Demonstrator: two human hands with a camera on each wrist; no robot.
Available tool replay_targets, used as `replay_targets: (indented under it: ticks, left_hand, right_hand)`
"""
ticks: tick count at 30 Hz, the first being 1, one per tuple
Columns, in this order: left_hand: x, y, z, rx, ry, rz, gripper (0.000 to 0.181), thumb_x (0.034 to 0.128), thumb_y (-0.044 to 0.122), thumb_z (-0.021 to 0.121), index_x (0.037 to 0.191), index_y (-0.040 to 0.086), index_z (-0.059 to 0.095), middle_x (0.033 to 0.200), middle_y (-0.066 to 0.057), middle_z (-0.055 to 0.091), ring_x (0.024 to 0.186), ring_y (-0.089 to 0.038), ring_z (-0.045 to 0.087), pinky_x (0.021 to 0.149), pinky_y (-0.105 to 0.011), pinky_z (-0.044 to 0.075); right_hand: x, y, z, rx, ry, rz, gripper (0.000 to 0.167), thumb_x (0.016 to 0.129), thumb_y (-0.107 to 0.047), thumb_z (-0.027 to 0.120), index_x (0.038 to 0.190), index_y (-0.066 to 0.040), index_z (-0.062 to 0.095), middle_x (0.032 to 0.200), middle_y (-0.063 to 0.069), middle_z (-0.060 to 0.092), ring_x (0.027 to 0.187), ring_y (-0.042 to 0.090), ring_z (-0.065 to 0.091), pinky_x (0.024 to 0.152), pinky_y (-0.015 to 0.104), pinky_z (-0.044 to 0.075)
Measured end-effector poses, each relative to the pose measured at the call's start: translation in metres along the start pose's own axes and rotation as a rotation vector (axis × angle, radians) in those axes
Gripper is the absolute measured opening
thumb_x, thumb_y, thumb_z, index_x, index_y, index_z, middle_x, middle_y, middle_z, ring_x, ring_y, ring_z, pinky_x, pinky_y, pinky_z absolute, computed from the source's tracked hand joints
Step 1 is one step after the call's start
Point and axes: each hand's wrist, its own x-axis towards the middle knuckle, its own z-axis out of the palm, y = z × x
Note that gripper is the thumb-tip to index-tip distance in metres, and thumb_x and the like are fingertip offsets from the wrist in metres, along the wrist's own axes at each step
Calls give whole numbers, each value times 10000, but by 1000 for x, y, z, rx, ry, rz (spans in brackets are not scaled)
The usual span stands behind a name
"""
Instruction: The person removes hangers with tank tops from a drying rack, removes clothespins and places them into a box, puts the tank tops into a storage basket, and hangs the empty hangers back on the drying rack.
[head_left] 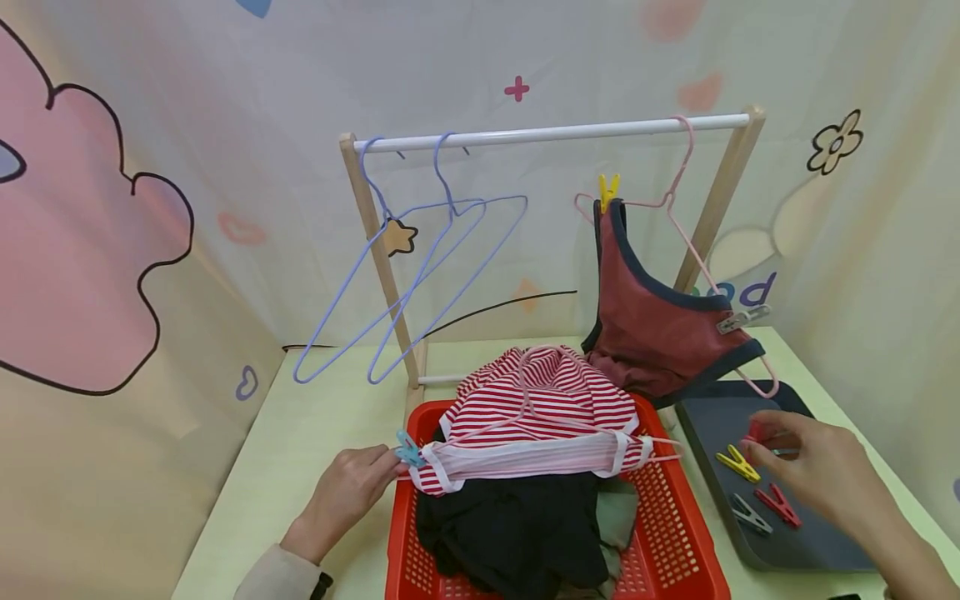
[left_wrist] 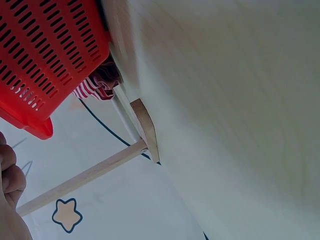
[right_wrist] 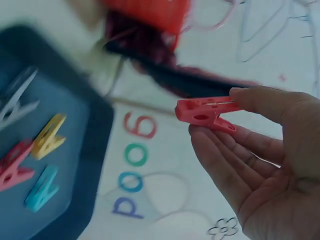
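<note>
A red-and-white striped top (head_left: 551, 396) lies over a red basket (head_left: 678, 500), with a pink hanger (head_left: 663, 450) across it. A light blue clothespin (head_left: 408, 448) clips the top's left end. My left hand (head_left: 352, 487) pinches the hanger and the top's edge beside that clothespin; the fingertips are partly hidden. In the left wrist view only curled fingers (left_wrist: 11, 175) show, next to the basket. My right hand (head_left: 821, 458) is above the dark tray (head_left: 825, 542). Between thumb and fingers it holds a red clothespin (right_wrist: 205, 110), clear in the right wrist view.
Yellow (head_left: 738, 464), red (head_left: 780, 504) and grey (head_left: 750, 512) clothespins lie in the tray. Behind stands a drying rack (head_left: 555, 133) with two blue hangers (head_left: 450, 208) and a dark red top (head_left: 660, 308) on a pink hanger. Black clothing (head_left: 517, 533) fills the basket's front.
</note>
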Motion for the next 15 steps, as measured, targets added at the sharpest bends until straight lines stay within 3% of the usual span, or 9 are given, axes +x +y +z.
replay_targets:
  ticks: [3, 8, 15]
  left_hand:
    - [1, 0, 0, -2, 4, 6, 247, 763, 171, 813, 956, 157, 659, 705, 73, 681, 559, -4, 538, 586, -140, 503]
    - [0, -1, -1, -5, 9, 12, 222, 779, 180, 803, 942, 154, 654, 680, 79, 658, 544, 9, 499, 574, -132, 492]
    - [-2, 1, -1, -3, -1, -1, 145, 868, 263, 722, 946, 160, 656, 666, 86, 645, 542, 16, 505, 577, -123, 486]
  right_hand:
    - [12, 15, 3, -22, -56, 3, 382, 826, -246, 778, 1068, 33, 679, 875, 135, 745, 778, 294, 716, 686, 497, 535]
    - [33, 42, 12, -70, -169, 19, 371, 817, -173, 753, 1051, 97, 655, 823, 140, 713, 724, 266, 667, 611, 426, 541]
    - [49, 74, 21, -149, -273, -10, 248, 805, -122, 724, 942, 75, 663, 757, 101, 655, 651, 202, 576, 558, 360, 503]
